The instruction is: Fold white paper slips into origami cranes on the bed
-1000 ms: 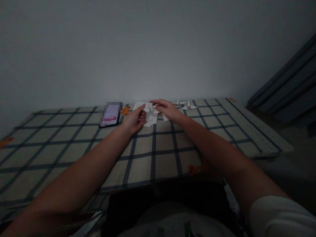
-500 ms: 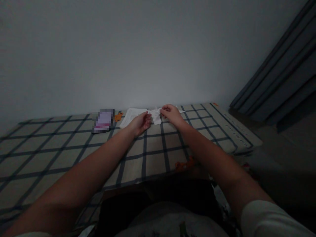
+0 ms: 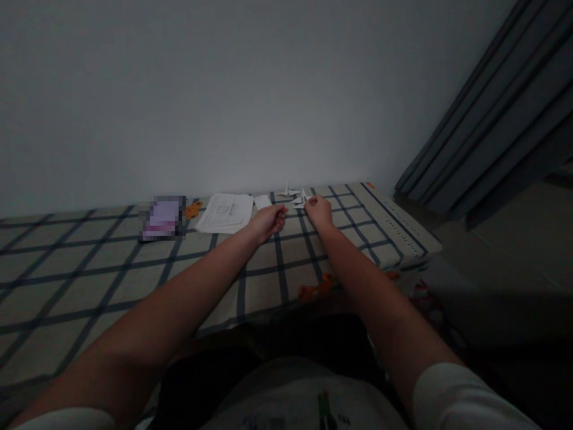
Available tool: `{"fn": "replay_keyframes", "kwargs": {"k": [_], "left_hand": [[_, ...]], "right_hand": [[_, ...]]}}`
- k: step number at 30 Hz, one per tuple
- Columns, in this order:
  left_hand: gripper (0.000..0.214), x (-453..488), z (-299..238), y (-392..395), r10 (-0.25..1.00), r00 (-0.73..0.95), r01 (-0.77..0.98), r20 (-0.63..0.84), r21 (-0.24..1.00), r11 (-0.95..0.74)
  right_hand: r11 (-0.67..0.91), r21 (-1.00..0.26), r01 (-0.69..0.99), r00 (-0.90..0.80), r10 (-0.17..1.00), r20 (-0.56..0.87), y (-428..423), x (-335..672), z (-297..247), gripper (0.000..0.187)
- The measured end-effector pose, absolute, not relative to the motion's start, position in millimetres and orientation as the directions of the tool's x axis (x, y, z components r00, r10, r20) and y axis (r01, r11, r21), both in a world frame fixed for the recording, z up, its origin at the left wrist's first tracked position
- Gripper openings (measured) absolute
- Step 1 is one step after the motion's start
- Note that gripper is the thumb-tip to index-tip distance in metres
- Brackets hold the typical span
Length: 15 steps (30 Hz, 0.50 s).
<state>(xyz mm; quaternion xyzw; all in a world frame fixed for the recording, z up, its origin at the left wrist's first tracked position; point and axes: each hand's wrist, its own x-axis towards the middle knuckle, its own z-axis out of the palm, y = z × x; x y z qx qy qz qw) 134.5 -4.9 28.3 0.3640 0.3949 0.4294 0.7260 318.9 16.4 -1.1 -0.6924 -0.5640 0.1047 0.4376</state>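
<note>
Both my arms reach forward across a checked bed sheet [image 3: 89, 280]. My left hand [image 3: 268, 219] rests on the sheet with its fingers curled in, nothing visible in them. My right hand [image 3: 319, 209] is closed in a pinch beside a small folded white paper figure [image 3: 299, 202]; whether it grips the figure is unclear. A second folded paper figure [image 3: 287, 192] stands just behind, near the wall. A small white paper square [image 3: 262, 202] lies between the hands and a stack of white sheets [image 3: 225, 212] to the left.
A phone with a lit, blurred screen [image 3: 162, 217] lies left of the sheets. A plain wall backs the bed. Dark curtains [image 3: 492, 131] hang at the right, and the bed's edge [image 3: 403, 230] drops off to the floor there.
The view has swung right. Both hands moved right, away from the white sheets. The white paper they held together is gone from between them, and folded figures now show by my right hand.
</note>
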Motion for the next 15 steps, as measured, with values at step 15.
{"fn": "replay_keyframes", "kwargs": {"k": [15], "left_hand": [[0.023, 133.0, 23.1, -8.2, 0.938, 0.307, -0.251, -0.164, 0.936, 0.246]], "right_hand": [[0.048, -0.675, 0.736, 0.337, 0.839, 0.427, 13.4, 313.9, -5.5, 0.034]]}}
